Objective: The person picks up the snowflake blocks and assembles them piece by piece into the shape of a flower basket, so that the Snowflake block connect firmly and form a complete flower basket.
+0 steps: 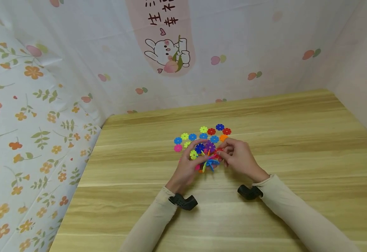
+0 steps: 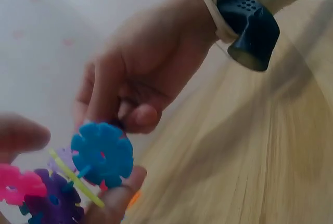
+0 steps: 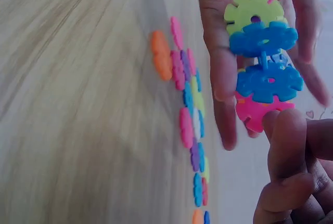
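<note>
My left hand (image 1: 188, 162) holds a cluster of interlocked notched plastic discs (image 1: 213, 162), thumb on the near side and fingers reaching round behind. Blue discs (image 3: 269, 82), a yellow-green disc (image 3: 254, 13) and a pink disc (image 3: 252, 114) join at angles in the right wrist view. Purple (image 2: 52, 198) and blue (image 2: 102, 154) pieces of it show in the left wrist view. From the right, my right hand (image 1: 240, 155) pinches a reddish disc (image 1: 218, 152) between thumb and forefinger at the cluster's edge. Its other fingers are curled in.
Loose notched discs in several colours lie flat on the wooden table beyond the hands, among them a dark blue disc (image 1: 220, 127) and a light blue disc (image 1: 178, 140). An orange disc (image 3: 161, 55) lies nearer. A printed curtain (image 1: 249, 45) hangs behind the table.
</note>
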`<state>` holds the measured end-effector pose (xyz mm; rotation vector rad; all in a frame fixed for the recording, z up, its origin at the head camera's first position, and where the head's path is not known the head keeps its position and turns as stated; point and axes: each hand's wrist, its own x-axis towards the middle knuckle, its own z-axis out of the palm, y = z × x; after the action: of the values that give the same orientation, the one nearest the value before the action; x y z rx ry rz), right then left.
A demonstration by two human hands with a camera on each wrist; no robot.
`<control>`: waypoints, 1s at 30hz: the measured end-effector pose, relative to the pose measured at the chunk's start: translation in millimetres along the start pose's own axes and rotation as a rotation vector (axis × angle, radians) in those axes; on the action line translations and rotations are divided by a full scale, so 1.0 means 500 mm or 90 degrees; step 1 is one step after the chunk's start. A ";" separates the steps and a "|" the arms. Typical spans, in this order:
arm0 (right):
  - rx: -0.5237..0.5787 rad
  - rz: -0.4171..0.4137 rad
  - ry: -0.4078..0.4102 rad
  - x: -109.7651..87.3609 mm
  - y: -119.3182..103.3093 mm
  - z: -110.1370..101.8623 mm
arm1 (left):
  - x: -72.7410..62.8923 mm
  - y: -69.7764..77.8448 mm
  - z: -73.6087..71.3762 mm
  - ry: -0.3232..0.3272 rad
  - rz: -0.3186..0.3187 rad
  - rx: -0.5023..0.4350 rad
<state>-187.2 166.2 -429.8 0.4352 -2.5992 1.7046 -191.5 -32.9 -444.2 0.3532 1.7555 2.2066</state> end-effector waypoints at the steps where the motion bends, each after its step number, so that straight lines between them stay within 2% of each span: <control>1: -0.002 0.000 -0.002 0.000 -0.003 0.000 | -0.001 0.000 -0.001 -0.004 0.011 -0.007; 3: -0.005 -0.003 -0.007 0.000 -0.009 0.000 | -0.002 -0.001 -0.003 -0.008 0.034 -0.012; 6: -0.017 -0.005 -0.024 0.000 -0.014 -0.004 | -0.001 -0.002 -0.006 -0.007 0.045 0.005; 13: -0.015 -0.003 -0.082 0.003 -0.019 -0.026 | -0.003 -0.005 -0.018 0.009 0.027 0.029; 20: -0.027 0.005 -0.076 0.014 -0.016 -0.034 | 0.000 0.001 -0.022 0.021 0.031 0.084; 23: -0.025 0.026 -0.072 0.032 -0.002 -0.056 | -0.001 0.007 -0.031 0.037 0.021 0.075; 25: -0.073 0.037 -0.062 0.047 0.012 -0.077 | -0.001 0.011 -0.039 0.049 0.019 0.061; 30: -0.282 0.045 -0.065 0.090 0.053 -0.113 | -0.003 0.014 -0.054 0.073 0.018 0.030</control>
<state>-244.9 216.5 -423.6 0.4259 -2.9782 1.0886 -200.5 -59.2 -443.6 0.2695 1.8743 2.2500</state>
